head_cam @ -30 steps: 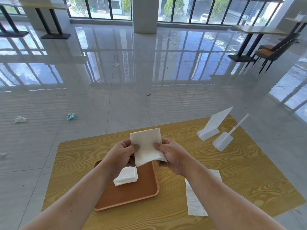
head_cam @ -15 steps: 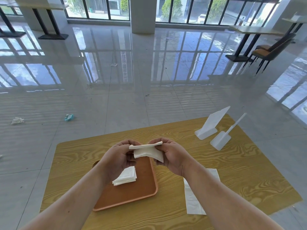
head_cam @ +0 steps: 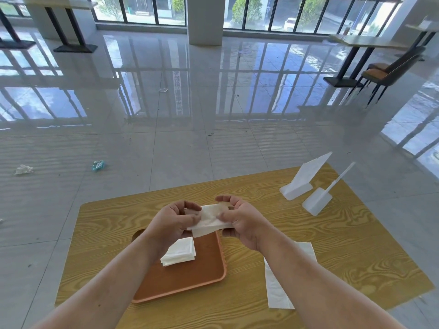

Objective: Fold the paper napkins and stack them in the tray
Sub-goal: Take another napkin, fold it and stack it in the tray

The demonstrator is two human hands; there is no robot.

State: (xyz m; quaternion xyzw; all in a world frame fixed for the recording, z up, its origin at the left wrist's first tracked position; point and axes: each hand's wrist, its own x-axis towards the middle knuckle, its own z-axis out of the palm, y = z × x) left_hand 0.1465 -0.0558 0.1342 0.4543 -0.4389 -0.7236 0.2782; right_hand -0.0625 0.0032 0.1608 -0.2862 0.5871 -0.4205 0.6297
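1. A second earlier the napkin (head_cam: 210, 220) stood upright as an open sheet above both hands. Half a second earlier it was doubled over into a narrow band. It now lay as a folded, slightly tilted strip between the hands.
2. The stack of folded napkins (head_cam: 179, 252) in the tray (head_cam: 190, 283) had not shifted, nor had the unfolded napkins (head_cam: 278, 288) on the right.
3. The left hand (head_cam: 173, 222) pinched the strip's left end, thumb on the near side, fingers (head_cam: 185, 204) curled over the far side.
4. The right hand (head_cam: 240, 222) gripped the right end, thumb pressed on top and fingers curled behind.
5. Both forearms reached in from the near edge. The napkin was held in the air above the tray's far edge, clear of the stack.
6. The orange tray sat left of centre on the wood-grain counter (head_cam: 344, 245). The flat napkins lay just right of it.
7. Two white plastic stands (head_cam: 299, 186) stood at the far right corner.
8. Beyond lay a glossy tiled floor (head_cam: 166, 143) with scraps of litter (head_cam: 97, 165), a dark chair (head_cam: 389, 72) at far right, and tall windows.
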